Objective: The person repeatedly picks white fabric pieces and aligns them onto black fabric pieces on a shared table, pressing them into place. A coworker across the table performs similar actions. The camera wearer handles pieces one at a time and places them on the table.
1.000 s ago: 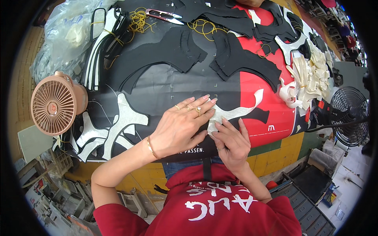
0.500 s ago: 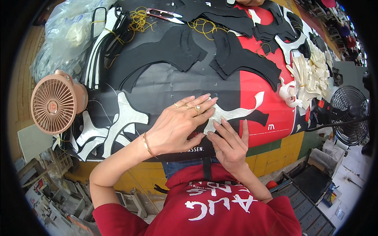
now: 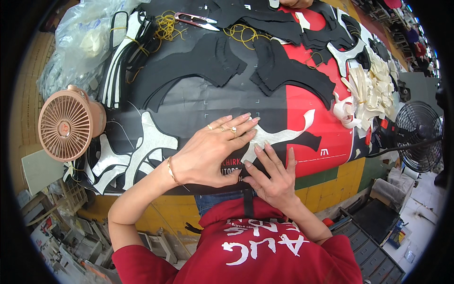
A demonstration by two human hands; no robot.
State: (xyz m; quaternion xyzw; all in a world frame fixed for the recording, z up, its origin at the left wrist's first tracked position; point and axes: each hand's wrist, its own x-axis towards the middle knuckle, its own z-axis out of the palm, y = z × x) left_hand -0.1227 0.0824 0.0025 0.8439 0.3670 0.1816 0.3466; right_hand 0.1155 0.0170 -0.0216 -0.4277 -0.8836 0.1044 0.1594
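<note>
A white Y-shaped fabric piece (image 3: 274, 137) lies over a matching black fabric piece (image 3: 310, 141) at the near middle of the table. My left hand (image 3: 208, 154) is flat, its fingertips resting on the white piece's left end and its thumb stretched toward the table edge. Close beside it, my right hand (image 3: 275, 183) has its fingers apart, with fingertips touching the piece's near arm. Neither hand grips anything. To the left of my left hand are several white-faced fabric pieces (image 3: 150, 135), overlapping in a loose pile.
Stacks of black cut fabric (image 3: 203, 59) lie beyond my hands. Pink-handled snips (image 3: 196, 20) and yellow elastic bands (image 3: 166, 26) are farther back. A pink fan (image 3: 66, 125) stands left, a black fan (image 3: 418, 135) right, near cream strips (image 3: 373, 92). Another person's hand (image 3: 295, 4) shows at the far edge.
My right hand has slid slightly toward me, its thumb drawing away from the white piece. My left thumb has also moved nearer to me, while the left fingers stay on the fabric.
</note>
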